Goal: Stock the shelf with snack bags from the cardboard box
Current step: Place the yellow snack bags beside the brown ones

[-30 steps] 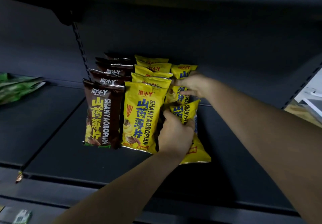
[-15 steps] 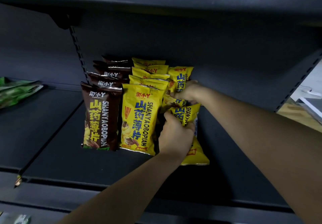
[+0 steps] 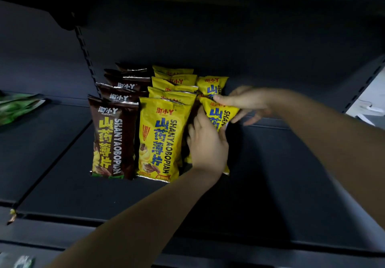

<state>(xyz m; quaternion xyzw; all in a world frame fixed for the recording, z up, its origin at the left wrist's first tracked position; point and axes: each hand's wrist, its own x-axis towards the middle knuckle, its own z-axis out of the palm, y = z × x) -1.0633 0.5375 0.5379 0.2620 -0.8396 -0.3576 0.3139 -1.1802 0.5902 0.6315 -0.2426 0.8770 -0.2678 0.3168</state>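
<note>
Head view: both hands were on a yellow bag at the right end of the stocked rows.

I saw my left hand (image 3: 208,144) pressed against the yellow bag (image 3: 219,113), fingers curled round its left edge, while my right hand (image 3: 245,105) pinched its top right corner between thumb and fingers. The bag stood on the dark shelf (image 3: 291,174), just right of the yellow row (image 3: 162,138); a brown row (image 3: 113,140) stood further left, green packets (image 3: 16,107) far left.
</note>
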